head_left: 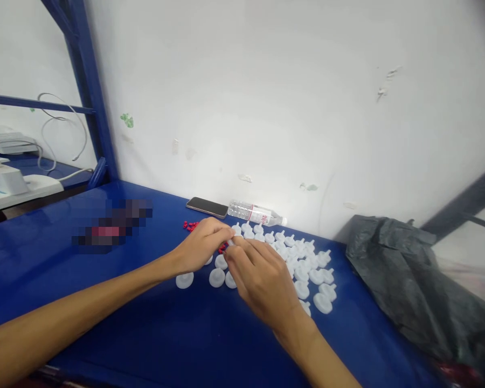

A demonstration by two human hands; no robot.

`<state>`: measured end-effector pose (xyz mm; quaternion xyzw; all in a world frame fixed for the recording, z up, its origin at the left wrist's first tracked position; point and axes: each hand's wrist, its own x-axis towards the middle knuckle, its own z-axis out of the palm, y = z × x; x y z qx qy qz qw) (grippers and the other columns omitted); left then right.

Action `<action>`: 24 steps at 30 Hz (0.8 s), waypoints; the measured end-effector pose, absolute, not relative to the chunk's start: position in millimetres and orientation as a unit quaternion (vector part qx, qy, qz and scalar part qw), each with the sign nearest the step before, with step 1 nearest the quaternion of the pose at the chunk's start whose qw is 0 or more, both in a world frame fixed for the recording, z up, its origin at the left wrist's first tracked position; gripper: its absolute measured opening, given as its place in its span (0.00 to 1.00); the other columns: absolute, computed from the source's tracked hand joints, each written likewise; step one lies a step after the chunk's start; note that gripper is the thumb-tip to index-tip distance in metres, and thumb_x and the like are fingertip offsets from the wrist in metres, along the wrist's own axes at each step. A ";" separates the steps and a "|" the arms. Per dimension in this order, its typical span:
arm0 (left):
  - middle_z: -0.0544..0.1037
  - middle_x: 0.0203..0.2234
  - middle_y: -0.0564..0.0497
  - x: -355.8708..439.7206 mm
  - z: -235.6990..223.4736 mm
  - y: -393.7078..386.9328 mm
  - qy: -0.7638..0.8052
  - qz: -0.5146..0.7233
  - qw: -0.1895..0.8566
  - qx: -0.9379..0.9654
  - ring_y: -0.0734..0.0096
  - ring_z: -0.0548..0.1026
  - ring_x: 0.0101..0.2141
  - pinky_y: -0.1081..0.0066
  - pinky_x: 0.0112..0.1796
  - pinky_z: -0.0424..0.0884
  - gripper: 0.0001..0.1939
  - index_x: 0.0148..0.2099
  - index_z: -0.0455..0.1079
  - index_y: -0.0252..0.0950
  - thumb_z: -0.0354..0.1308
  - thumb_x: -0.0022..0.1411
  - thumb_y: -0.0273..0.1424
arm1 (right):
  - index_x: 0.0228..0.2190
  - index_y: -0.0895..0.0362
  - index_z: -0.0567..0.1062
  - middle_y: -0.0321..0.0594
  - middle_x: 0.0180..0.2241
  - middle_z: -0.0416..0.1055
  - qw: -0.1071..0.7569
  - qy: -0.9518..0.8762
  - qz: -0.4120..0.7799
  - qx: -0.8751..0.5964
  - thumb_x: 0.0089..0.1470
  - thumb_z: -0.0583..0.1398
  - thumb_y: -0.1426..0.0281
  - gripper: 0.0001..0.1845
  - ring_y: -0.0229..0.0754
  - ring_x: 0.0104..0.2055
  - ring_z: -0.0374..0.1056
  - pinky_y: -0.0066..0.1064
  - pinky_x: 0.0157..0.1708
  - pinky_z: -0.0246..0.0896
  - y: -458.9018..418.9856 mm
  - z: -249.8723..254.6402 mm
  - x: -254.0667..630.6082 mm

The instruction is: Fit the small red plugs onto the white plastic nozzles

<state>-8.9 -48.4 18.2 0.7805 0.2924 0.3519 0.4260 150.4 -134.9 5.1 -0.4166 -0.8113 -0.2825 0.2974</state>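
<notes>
Head view, with my meeting fingertips as the clock's centre: far out just past nine lies a white power strip (46, 186). On the blue table (145, 328), a few white discs (185, 280) lie between six and eight, and small red pieces (191, 226) gather near ten, with more tucked close to my fingertips. My left hand (206, 241) comes in from eight, thumb and fingers pinched together. At eleven rests a dark-screened phone (207, 207); I see no brand on it.

At the centre I seem to be pinching a small whitish piece (230, 243) with both hands, though my fingers hide most of it. I'd judge it best to steady it with the left, line it up straight and press evenly rather than twist.

At one lies a clear bottle (262, 214), its label red and white, the lettering too small to read surely. My right hand (262, 272) reaches in from five, fingers curled to that piece. Stemmed white parts (302, 290) spread from one to five; beyond, past three, slumps an unmarked-looking dark bag (400, 269).
</notes>
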 end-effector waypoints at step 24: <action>0.70 0.20 0.54 -44.0 6.8 10.7 0.405 0.206 0.105 0.885 0.69 0.63 0.23 0.68 0.29 0.52 0.13 0.32 0.66 0.38 0.52 0.65 0.39 | 0.46 0.54 0.76 0.40 0.48 0.79 0.339 -0.825 -0.171 -0.419 0.65 0.56 0.72 0.11 0.42 0.46 0.77 0.35 0.47 0.75 -131.9 -4.6 159.4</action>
